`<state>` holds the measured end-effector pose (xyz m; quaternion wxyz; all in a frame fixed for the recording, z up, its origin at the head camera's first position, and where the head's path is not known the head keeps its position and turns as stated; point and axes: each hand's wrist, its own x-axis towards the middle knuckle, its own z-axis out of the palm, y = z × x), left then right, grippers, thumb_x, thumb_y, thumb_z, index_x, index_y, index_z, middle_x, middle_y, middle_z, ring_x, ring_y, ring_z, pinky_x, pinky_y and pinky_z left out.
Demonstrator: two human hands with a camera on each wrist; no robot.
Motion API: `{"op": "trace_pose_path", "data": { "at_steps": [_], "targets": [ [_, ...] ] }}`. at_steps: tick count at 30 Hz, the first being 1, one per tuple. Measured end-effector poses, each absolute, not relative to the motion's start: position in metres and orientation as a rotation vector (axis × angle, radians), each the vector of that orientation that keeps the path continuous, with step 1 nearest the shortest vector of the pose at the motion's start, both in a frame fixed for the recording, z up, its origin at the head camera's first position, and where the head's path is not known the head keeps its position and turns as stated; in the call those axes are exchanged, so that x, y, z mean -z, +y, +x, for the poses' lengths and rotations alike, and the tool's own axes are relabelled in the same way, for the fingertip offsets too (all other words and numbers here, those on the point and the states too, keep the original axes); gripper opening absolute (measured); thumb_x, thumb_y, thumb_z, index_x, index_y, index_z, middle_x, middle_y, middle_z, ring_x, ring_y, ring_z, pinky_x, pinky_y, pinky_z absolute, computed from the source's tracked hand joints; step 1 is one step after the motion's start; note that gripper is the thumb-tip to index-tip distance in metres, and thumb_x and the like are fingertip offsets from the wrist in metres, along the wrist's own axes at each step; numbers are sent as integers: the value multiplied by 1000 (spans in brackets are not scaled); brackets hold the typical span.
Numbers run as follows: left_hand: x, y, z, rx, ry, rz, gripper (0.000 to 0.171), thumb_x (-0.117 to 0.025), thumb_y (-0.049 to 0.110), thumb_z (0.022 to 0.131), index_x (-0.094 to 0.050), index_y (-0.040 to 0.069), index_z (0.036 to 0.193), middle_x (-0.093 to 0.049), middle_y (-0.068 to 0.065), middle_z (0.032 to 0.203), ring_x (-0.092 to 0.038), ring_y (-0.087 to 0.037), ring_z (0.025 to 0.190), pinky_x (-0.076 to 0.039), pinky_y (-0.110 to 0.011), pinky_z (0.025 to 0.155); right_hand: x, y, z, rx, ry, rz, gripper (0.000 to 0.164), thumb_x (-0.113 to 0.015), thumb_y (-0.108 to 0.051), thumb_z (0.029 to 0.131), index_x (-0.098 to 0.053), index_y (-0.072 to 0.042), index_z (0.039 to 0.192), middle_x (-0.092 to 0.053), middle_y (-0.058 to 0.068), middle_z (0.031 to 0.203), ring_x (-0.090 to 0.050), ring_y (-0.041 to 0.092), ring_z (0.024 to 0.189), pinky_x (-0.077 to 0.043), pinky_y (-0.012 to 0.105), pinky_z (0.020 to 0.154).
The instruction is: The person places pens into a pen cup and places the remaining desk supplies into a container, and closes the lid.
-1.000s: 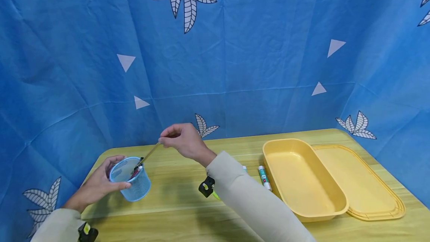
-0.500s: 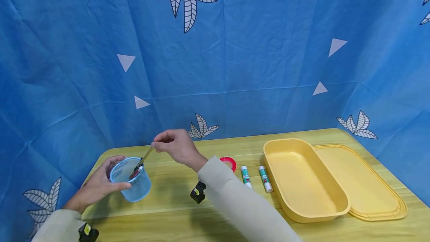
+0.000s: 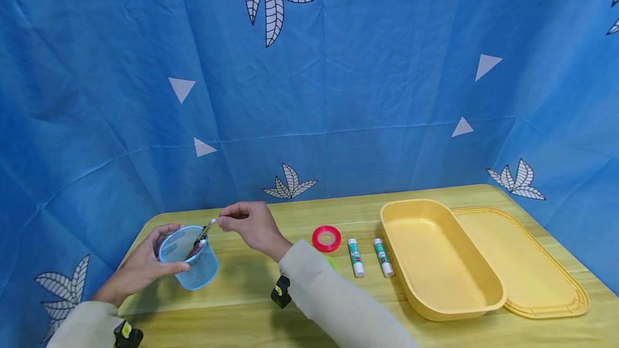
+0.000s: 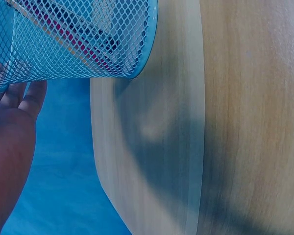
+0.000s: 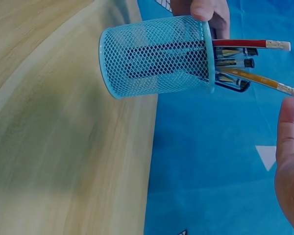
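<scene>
My left hand (image 3: 145,262) grips a light blue mesh pen holder (image 3: 200,273) from the side, at the left of the table; the holder looks raised and tilted. In the right wrist view, a yellow pencil (image 5: 259,79), a red pencil (image 5: 242,43) and several dark-capped pens (image 5: 237,63) stick out of its mouth. My right hand (image 3: 255,228) is right beside the yellow pencil's eraser end, its fingertips at or just off the eraser; whether they touch is unclear. In the left wrist view, the pencils and pens show through the mesh.
On the wooden table (image 3: 242,305) lie a red tape roll (image 3: 316,240), a partly hidden green ring (image 3: 332,262) and two glue sticks (image 3: 355,258). To the right stand a yellow tray (image 3: 440,262) and its lid (image 3: 527,267). A blue patterned cloth (image 3: 367,95) hangs behind.
The right hand has moved down and left with the yellow pencil, which has sunk deeper into the holder; its eraser end now shows outside the fingers. The left hand stays put.
</scene>
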<state>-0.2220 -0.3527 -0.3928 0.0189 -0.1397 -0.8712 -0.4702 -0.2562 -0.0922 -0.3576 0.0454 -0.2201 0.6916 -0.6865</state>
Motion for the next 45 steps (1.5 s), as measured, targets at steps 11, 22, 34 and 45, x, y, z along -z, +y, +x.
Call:
{"op": "trace_pose_path", "data": {
  "at_steps": [11,22,34,45],
  "targets": [
    [394,-352,-220,1505,-2716,-427,79,-74,6,79,-22,-2,138,-39,-23,126,-50,-24,101,-49,-36,80,360,-97,-253,2050,2088,-657,7,-69,-11,84,-73,-9,89,-67,-4,77,-64,8,71,-52,22,66],
    [390,-353,-225,1414,-2715,-474,80,-76,5,76,-26,-4,137,-43,-23,125,-52,-20,101,-49,-31,78,356,-81,-259,2012,2142,-651,12,-69,-15,85,-73,-7,93,-68,-1,79,-65,14,76,-52,24,67],
    [380,-352,-224,1192,-2784,-485,88,-80,16,74,-25,-5,138,-39,-25,134,-44,-38,114,-44,-26,83,337,-33,-269,1965,2228,-724,12,-67,-18,87,-71,-13,97,-68,1,85,-65,20,83,-51,27,75],
    [362,-337,-229,1190,-2784,-584,95,-82,20,72,-21,-3,142,-29,-25,143,-22,-47,131,-21,-61,101,327,10,-269,1886,2279,-737,22,-66,-16,88,-68,-6,107,-67,10,99,-63,18,85,-51,28,77]
  ]
}}
